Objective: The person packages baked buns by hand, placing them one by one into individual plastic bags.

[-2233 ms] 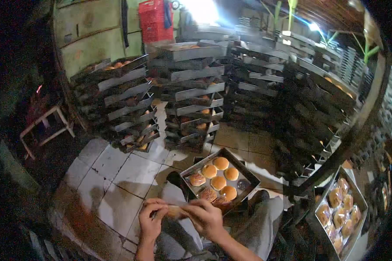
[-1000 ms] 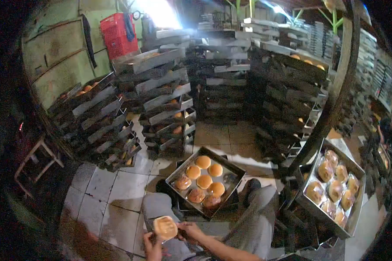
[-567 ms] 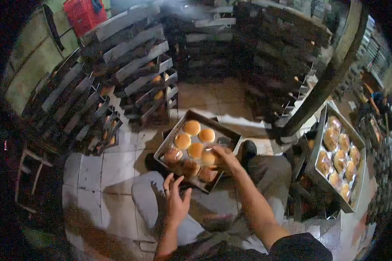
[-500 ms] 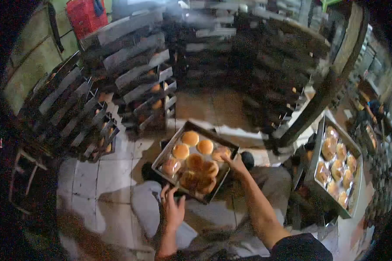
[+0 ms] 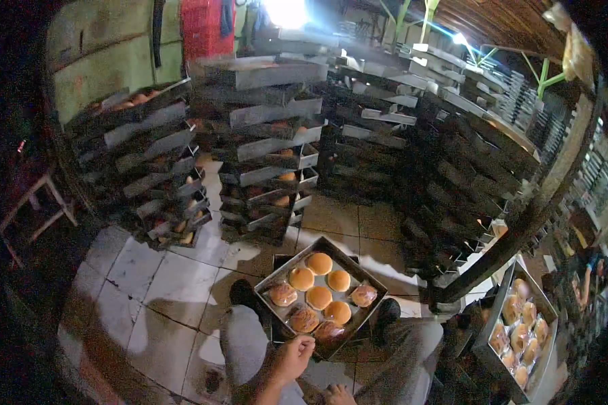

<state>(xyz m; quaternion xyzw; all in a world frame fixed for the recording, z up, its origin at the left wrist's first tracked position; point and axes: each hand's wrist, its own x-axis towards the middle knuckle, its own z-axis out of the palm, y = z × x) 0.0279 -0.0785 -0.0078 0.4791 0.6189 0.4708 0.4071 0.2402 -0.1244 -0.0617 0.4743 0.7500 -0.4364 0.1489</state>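
A dark square metal tray [image 5: 367, 312] sits between my knees, holding several round buns. The plain golden buns [image 5: 319, 298] lie mostly in the middle and far part. Darker, shiny buns that look wrapped in clear film, such as the left one [image 5: 283, 293] and the one at the near corner [image 5: 330, 331], lie along the sides. My left hand [image 5: 294, 359] is at the tray's near corner, fingers pinched together right beside the near bun; what they hold is hidden. At the bottom edge, my right hand [image 5: 338, 395] shows only in part, low in front of my lap.
A second tray [image 5: 483, 344] with wrapped buns stands at the right. Tall stacks of dark trays [image 5: 260, 148] rise ahead and on the left, some with buns inside. A slanted wooden post [image 5: 520, 233] stands at right. A red crate [image 5: 208, 30] is at the back.
My right hand has drawn back from the tray's right side to the bottom edge. My left hand has moved to the near corner. The view has tilted up and the buns are more spread out.
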